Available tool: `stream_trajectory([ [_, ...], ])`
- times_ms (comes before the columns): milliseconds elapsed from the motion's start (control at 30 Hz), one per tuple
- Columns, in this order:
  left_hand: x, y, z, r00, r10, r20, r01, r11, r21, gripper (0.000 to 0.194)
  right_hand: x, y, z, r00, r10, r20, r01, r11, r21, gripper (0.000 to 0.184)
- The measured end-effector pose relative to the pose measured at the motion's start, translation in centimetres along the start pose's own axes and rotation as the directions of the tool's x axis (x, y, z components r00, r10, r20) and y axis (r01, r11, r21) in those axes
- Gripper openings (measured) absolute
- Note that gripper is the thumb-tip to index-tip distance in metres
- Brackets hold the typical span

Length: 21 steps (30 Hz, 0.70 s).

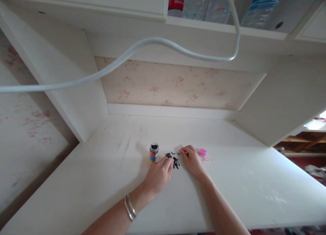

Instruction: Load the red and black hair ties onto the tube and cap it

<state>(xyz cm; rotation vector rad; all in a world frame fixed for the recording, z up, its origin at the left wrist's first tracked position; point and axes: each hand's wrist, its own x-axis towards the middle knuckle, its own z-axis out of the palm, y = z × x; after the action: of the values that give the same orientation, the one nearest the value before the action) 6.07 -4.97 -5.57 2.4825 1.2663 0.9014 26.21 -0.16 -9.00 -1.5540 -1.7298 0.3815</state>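
Black strips [176, 163] in a loose heap, clear jar [154, 153] upright with black bits inside, pink looped piece [202, 152], all between tabletop [102, 184] front and back edges.

Inside a home, in a room of uncertain kind. Recognisable as domestic by the flower-patterned wallpaper [175, 85] behind and to the left of a white table [241, 180], by matching side panels [275, 92] framing it as fitted furniture, by an overhead cabinet [89, 0] with plastic bottles [217, 11] in its open compartment, and by a white cable [155, 41] hanging loosely in front.
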Motion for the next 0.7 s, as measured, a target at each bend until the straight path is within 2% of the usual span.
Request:
stream_trajectory([
  [233,-0.5,0.0,-1.1,0.982,0.021,-0.19,-0.04,0.994,-0.099,0.018,-0.1,-0.1,-0.1,1.0,0.001,0.012,-0.001,1.0,-0.006,0.033],
  [433,-1.0,-0.6,-2.8,0.914,0.039,-0.404,-0.096,0.988,-0.123,0.018,-0.1,0.2,0.0,1.0,-0.015,0.017,0.016,1.0,-0.003,0.035],
  [567,-0.5,-1.4,-4.0,0.836,-0.099,-0.54,-0.023,0.976,-0.215,0.015,0.0,0.3,0.1,1.0,-0.02,0.023,0.02,1.0,-0.015,0.035],
  [700,0.1,-1.8,-5.3,0.806,-0.346,-0.48,0.158,0.908,-0.389,0.02,-0.1,0.3,0.0,0.999,-0.023,0.028,0.024,0.999,-0.037,0.036],
])
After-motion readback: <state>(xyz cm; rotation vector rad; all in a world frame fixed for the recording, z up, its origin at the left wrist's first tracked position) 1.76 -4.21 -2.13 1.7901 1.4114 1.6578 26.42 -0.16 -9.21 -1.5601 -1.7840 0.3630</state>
